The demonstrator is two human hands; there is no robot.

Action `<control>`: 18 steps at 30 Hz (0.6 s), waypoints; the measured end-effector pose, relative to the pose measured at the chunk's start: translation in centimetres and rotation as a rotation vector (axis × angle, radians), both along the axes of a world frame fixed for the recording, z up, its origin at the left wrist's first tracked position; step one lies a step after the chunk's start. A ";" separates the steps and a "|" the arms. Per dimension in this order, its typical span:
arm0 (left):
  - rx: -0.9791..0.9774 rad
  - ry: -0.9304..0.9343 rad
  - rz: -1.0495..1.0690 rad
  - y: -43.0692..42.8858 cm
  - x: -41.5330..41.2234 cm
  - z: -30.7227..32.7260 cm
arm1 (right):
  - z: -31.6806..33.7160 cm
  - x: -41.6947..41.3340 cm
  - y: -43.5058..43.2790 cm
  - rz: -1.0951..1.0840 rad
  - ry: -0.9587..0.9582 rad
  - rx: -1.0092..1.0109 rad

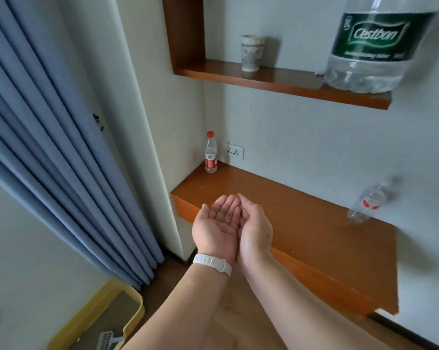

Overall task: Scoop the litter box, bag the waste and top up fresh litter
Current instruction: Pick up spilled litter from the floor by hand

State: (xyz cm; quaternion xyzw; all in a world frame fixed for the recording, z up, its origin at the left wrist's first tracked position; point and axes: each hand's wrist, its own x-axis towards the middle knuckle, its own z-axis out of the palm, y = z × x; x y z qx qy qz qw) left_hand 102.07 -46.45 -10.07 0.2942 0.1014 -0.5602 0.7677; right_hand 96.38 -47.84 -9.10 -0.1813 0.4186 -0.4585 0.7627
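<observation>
Orange-brown wood is running along the wall below me, a low ledge [301, 223] in a corner of pale walls, and I am holding both hands out just over its near end.

I am keeping my left hand [217, 228] palm up, fingers loosely bent into a shallow bowl, and a few small dark grains [223, 215] are lying on those fingers. They look like stray litter, though they are too small to be sure. I am pressing my right hand [256, 231] edge-on against the left, lightly cupped and gripping nothing, so that it is walling off the open side and, I judge, keeping the grains from rolling away. A white wristband [213, 264] is sitting on my left wrist.

Further out, a small red-capped bottle [210, 155] is standing in the ledge's far corner beside a wall socket [235, 151], and a clear bottle [367, 203] is showing, blurred, toward the right. Above, a wooden shelf [276, 83] is carrying a paper cup [251, 53] and a big green-labelled water bottle [372, 46]. A blue curtain [61, 147] is hanging at my left.

Down by the curtain's foot the yellow litter box [135, 306] is waiting on the floor, well apart from my hands, with a grey scoop [108, 339] lying in it. I see no waste bag or fresh litter.
</observation>
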 end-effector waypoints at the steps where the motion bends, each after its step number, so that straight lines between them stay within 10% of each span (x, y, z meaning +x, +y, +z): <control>1: 0.000 0.006 -0.038 0.7 -0.8 0.0 | 0.0 -0.8 1.0 -0.043 -0.006 0.003; 18: 0.019 0.002 -0.653 9.3 -29.6 1.2 | 0.0 -29.1 13.0 -0.734 -0.055 -0.043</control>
